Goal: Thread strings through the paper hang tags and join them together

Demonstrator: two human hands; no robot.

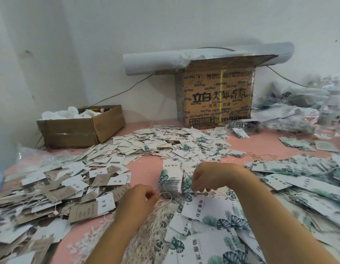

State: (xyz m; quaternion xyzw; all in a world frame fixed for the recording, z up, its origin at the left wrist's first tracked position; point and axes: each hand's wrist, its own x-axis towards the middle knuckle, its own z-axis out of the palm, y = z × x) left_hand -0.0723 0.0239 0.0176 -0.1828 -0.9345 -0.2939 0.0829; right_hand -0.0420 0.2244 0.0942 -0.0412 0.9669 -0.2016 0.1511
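The pink counter (pixel 146 169) is covered almost edge to edge with paper tags, so the job is judged to be partly done, with much left. Against the far edge a large printed cardboard box (pixel 217 96) stands, taped and glossy. A small brown box (pixel 79 130) sits toward the far left corner. Along the left edge a heap of matt brown and white tags (pixel 51 189) is spread, with thin white strings showing among them; these appear to be already strung. Along the right edge flat, rectangular leaf-print tags (pixel 302 180) are piled, and most seem unthreaded. At the near edge a frayed tangle of pale strings (pixel 155 218) lies between the forearms. Just beyond it a small stack (pixel 171 180) of leaf-print tags stands upright. The grip of the left hand (pixel 138 199) is narrowed to a pinch on one string end. The right hand (pixel 205 180) is curled down beside the stack; what its grip holds cannot be told.
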